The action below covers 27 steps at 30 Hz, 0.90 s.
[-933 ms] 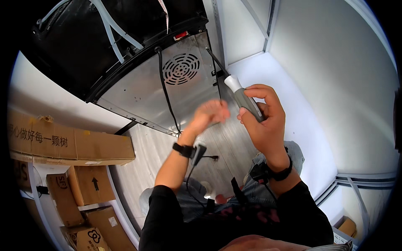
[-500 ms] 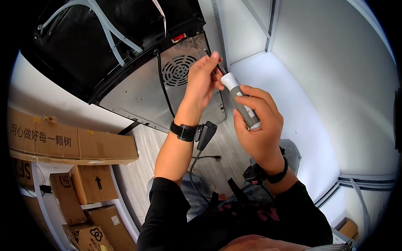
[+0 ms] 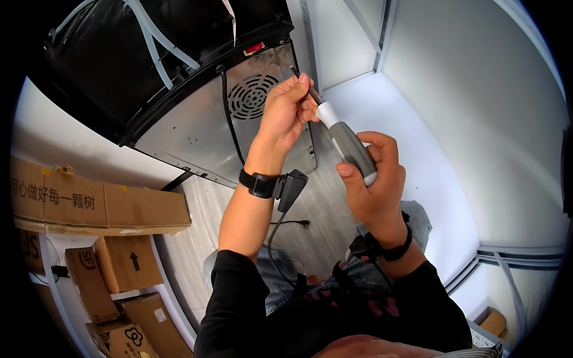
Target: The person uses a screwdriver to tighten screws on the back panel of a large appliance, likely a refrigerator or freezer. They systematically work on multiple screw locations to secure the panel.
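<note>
A screwdriver [image 3: 352,147] with a thick grey and white handle slants between my two hands. My left hand [image 3: 286,110] pinches its dark shaft, the fingers closed round it close to the tip. Around the butt of the handle my right hand [image 3: 382,185] has a loose hold, thumb on one side and bent fingers on the other. The tip meets or nears the upper right corner of a metal panel [image 3: 185,140] on a black appliance [image 3: 119,77]; whether a screw sits there is too small to tell.
The panel has a round slotted vent [image 3: 253,96], a black power cord [image 3: 228,113] and a red switch [image 3: 254,48] above. Pale hoses [image 3: 152,45] hang over the appliance. Cardboard boxes [image 3: 137,212] stand at the left, and a white partition [image 3: 471,119] rises at the right.
The screwdriver's handle has turned about its length. My right hand's fingers have loosened and shifted toward the butt end. My left hand keeps its pinch on the shaft.
</note>
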Motion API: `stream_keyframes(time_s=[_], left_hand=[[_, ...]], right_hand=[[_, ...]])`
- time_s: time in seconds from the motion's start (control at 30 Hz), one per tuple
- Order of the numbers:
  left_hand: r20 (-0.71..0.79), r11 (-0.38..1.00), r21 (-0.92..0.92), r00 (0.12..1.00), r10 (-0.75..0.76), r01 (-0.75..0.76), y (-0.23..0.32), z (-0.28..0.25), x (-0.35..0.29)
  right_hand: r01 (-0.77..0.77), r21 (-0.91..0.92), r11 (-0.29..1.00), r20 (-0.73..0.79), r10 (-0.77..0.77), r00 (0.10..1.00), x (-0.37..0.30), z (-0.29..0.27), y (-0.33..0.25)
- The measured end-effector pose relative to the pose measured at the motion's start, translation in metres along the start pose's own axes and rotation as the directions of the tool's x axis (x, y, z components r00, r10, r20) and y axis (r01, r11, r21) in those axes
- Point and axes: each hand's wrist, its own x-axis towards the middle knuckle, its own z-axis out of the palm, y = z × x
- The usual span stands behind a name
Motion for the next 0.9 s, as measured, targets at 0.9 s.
stream_keyframes(time_s=[0.9], left_hand=[[-0.126,0.988,0.154,0.992,0.017,0.002,0.001,0.012,-0.007]], right_hand=[[0.035,-0.022,0.999,-0.131,-0.037,0.991,-0.003,0.002,0.004]])
